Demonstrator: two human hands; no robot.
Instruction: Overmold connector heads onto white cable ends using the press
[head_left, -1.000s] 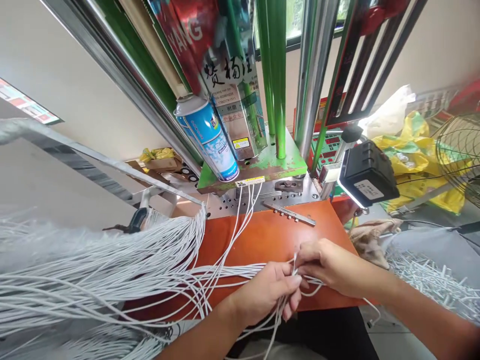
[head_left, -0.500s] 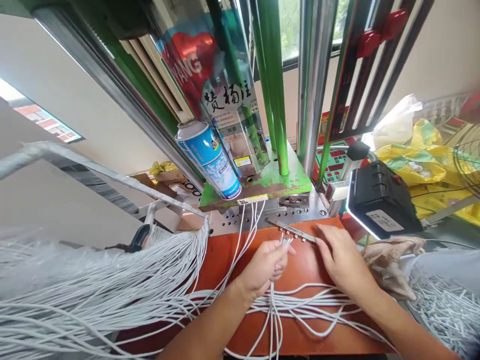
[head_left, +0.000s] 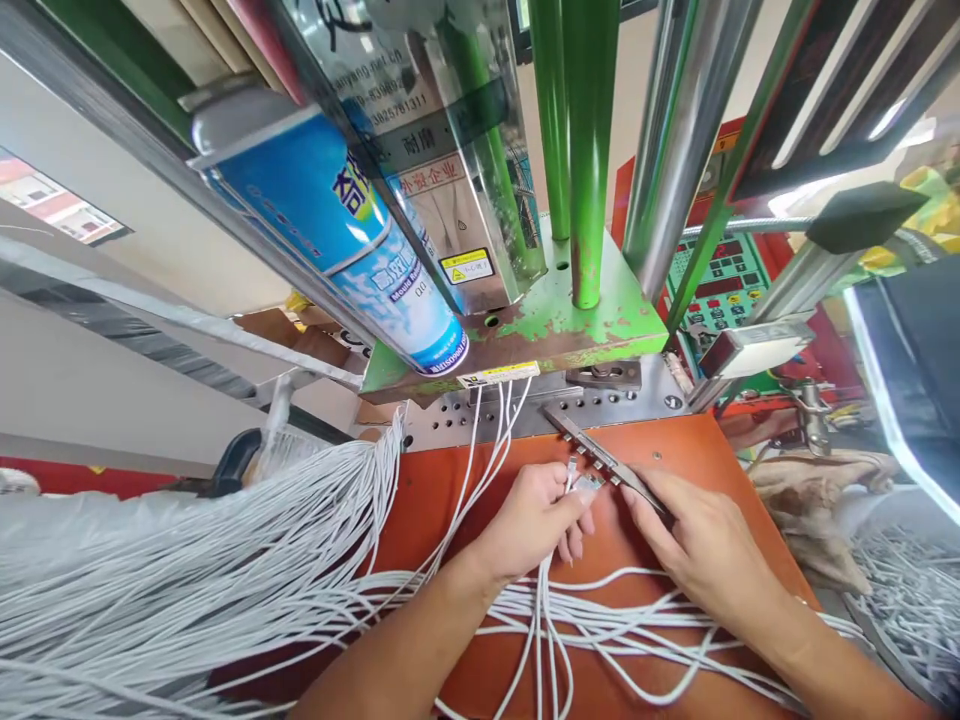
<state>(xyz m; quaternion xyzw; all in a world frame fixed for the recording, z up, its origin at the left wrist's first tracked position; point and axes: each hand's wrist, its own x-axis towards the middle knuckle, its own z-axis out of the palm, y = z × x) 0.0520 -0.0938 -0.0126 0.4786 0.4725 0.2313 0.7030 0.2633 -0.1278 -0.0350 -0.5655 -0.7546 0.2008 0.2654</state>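
My left hand (head_left: 536, 515) is closed on a small bunch of white cables (head_left: 546, 620), which hang down below it. Metal-tipped cable ends (head_left: 585, 482) poke out between the thumb and fingers. My right hand (head_left: 701, 535) grips the lower end of a narrow metal strip (head_left: 592, 452) with a row of small blocks along its edge. The strip slants up and left, its blocks close to the cable ends; whether they touch I cannot tell. Both hands are above an orange work surface (head_left: 637, 520).
Ahead stands a green machine base (head_left: 600, 335) bearing a blue spray can (head_left: 330, 240). Several cables (head_left: 491, 450) run out from under it. A large bundle of white cables (head_left: 300, 530) lies at left. On the right are a control panel (head_left: 727, 290) and a black-housed lamp (head_left: 919, 360).
The camera view has moved closer to the machine. The metal strip is tilted more steeply, and my right hand now wraps further around its end. My left hand still holds the cables.
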